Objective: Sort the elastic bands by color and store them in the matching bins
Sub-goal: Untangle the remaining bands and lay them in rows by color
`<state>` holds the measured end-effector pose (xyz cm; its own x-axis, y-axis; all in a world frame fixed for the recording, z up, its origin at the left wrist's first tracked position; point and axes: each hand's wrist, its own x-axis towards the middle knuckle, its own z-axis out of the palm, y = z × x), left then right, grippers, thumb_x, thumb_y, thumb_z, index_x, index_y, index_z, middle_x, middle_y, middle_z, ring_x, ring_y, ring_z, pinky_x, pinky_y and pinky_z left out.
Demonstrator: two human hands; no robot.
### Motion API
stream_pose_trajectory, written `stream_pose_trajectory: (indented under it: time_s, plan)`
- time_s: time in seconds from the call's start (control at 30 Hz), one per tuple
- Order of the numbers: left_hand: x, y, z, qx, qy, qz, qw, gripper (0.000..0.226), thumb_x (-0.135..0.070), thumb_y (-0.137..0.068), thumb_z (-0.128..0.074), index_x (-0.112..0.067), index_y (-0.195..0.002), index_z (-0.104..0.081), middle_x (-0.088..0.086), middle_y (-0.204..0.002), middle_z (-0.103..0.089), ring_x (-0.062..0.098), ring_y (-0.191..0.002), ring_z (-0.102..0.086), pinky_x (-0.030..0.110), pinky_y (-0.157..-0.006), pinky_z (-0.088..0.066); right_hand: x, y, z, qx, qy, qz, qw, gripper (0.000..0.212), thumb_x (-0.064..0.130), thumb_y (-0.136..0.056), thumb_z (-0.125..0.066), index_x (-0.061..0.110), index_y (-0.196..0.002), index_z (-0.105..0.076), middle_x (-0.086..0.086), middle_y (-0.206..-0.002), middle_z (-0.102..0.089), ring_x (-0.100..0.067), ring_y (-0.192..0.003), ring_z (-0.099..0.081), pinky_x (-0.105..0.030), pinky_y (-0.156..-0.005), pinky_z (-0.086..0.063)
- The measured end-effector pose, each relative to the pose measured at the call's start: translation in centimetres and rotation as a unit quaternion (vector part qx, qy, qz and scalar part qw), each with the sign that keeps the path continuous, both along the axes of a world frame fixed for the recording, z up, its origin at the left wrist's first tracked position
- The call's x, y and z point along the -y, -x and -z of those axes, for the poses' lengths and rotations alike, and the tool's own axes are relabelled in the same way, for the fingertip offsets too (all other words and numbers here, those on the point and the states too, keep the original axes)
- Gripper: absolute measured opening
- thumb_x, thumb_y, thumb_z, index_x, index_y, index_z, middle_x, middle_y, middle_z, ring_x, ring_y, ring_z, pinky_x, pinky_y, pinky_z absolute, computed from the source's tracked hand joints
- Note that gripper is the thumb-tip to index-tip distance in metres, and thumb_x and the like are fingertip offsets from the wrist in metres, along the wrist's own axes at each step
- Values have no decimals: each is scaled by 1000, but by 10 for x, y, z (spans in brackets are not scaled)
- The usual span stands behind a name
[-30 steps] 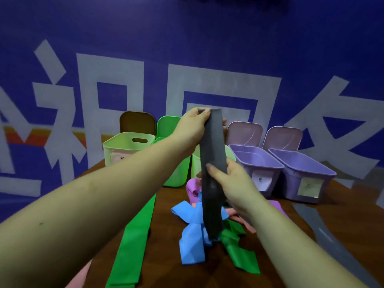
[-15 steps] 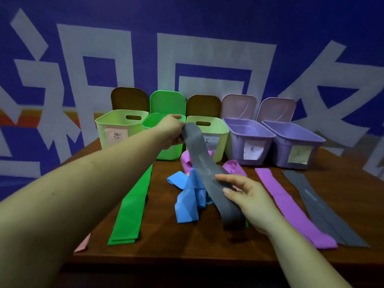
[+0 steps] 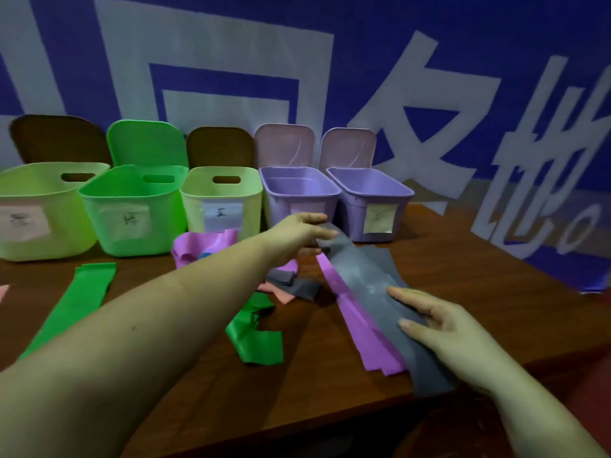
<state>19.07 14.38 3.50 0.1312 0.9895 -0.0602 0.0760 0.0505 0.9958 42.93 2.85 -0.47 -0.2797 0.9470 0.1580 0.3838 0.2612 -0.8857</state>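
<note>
Grey band [image 3: 373, 285] lies stretched on the surface [image 3: 330, 375], overlapping a purple band [image 3: 357, 322]. Left hand [image 3: 297, 234] pinches its far end by the purple bins [image 3: 299, 193]; right hand [image 3: 439, 328] presses flat-fingered on the near end.

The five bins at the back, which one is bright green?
The bright green bin, second from the left. The bins on either side of it are pale yellow-green, and the two on the right are purple.
</note>
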Motion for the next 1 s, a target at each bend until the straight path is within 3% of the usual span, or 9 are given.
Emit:
stream_pose_trajectory:
  time_s: [0.17, 0.3, 0.4, 0.5, 0.63, 0.77, 0.87, 0.93, 1.0]
  plan:
    - [-33, -49, 23, -338, -132, 39, 931, 97, -42, -64, -84, -13, -142, -34, 3, -139, -45, 18, -125, -45, 33, -105, -38, -29, -37, 10, 42, 25, 40, 998, 49, -6, -86, -60, 22, -125, -52, 9, -130, -51, -2, -121, -46, -7, -98, -33]
    - [-58, -73, 25, -511, -253, 32, 821, 106, -72, -55, -72, -16, -138, -38, 4, -133, -50, 26, -121, -47, 37, -101, -37, -48, -47, 14, -27, 106, 61, 992, 51, -2, -88, -59, 17, -134, -48, 4, -130, -54, -5, -108, -57, -18, -92, -48]
    - [-79, -87, 29, -563, -259, 34, 784, 113, -82, -50, -64, -16, -138, -37, 6, -130, -49, 28, -120, -45, 40, -105, -31, -63, -51, 18, -40, 138, 78, 987, 53, 2, -90, -59, 18, -138, -45, 2, -132, -53, -8, -106, -59, -21, -89, -50]
    - [-93, -101, 39, -599, -226, 63, 766, 119, -86, -51, -58, -15, -142, -30, 8, -138, -40, 29, -130, -34, 46, -114, -16, -73, -56, 27, 68, 83, 86, 990, 56, 11, -89, -63, 17, -141, -42, 7, -143, -41, -4, -125, -42, -19, -103, -34]
    - [-101, -118, 55, -622, -197, 85, 753, 117, -86, -56, -54, -16, -145, -26, 9, -144, -33, 29, -135, -27, 48, -116, -11, -68, -54, 41, 163, -10, 93, 982, 61, 21, -90, -62, 21, -145, -35, 17, -144, -31, 7, -127, -25, -8, -101, -19]
    - [-105, -126, 70, -645, -149, 120, 740, 110, -90, -59, -45, -26, -147, -25, 8, -148, -26, 29, -138, -19, 48, -116, -8, -57, -47, 49, 276, -44, 125, 952, 59, 43, -94, -49, 32, -148, -26, 20, -154, -18, -1, -140, -13, -19, -111, -14]
    - [-105, -128, 72, -652, -124, 123, 737, 113, -92, -57, -43, -31, -149, -17, 9, -157, -6, 31, -143, -4, 51, -116, 3, -57, -50, 54, 379, -27, 145, 914, 61, 62, -93, -30, 38, -148, -20, 17, -158, -3, -9, -145, 4, -34, -117, 6]
    - [-102, -128, 70, -658, -162, 99, 729, 120, -92, -54, -44, -28, -150, -14, 11, -158, 1, 32, -145, 1, 52, -115, 6, -58, -52, 54, 360, 27, 130, 923, 62, 63, -92, -29, 40, -148, -16, 17, -158, 3, -7, -145, 12, -36, -117, 12]
    - [-97, -128, 69, -653, -252, 64, 711, 121, -89, -55, -48, -21, -150, -18, 13, -157, -10, 31, -143, -10, 49, -116, 1, -58, -53, 54, 365, 37, 115, 923, 65, 65, -91, -27, 41, -149, -11, 18, -158, 5, -4, -144, 13, -35, -117, 12]
